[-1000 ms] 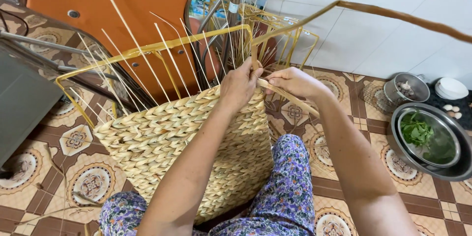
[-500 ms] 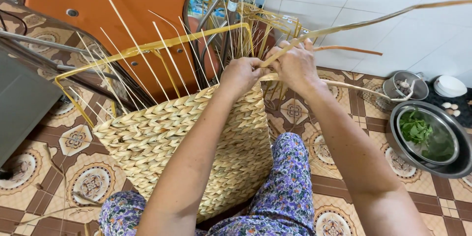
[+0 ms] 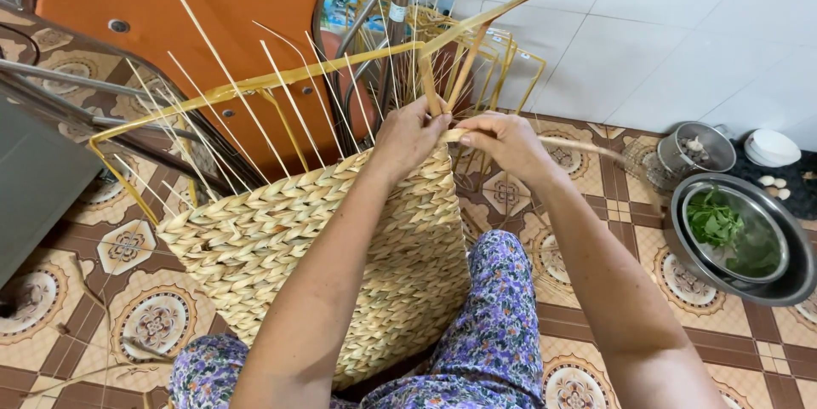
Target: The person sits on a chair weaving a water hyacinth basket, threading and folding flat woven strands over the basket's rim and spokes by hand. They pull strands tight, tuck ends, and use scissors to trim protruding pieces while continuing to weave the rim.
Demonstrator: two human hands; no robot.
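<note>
A half-woven straw basket [image 3: 281,230] on a yellow wire frame [image 3: 255,85] rests against my lap, with thin upright stakes standing above its woven edge. My left hand [image 3: 408,132] grips the basket's top right corner and pinches a flat straw strand [image 3: 511,0] there. My right hand [image 3: 502,141] holds the same strand just beside it, fingers closed on it at the rim. The strand's long free end rises up and to the right over the wall tiles.
An orange metal chair [image 3: 170,0] lies tipped behind the basket. Metal bowls with green leaves [image 3: 736,234], a small steel pot [image 3: 694,149] and a white dish [image 3: 774,147] sit on the patterned tile floor at right. A white tiled wall stands beyond.
My right hand has come back down to the basket's corner beside the left hand. The strand's free end has swung upward, now arching high to the right.
</note>
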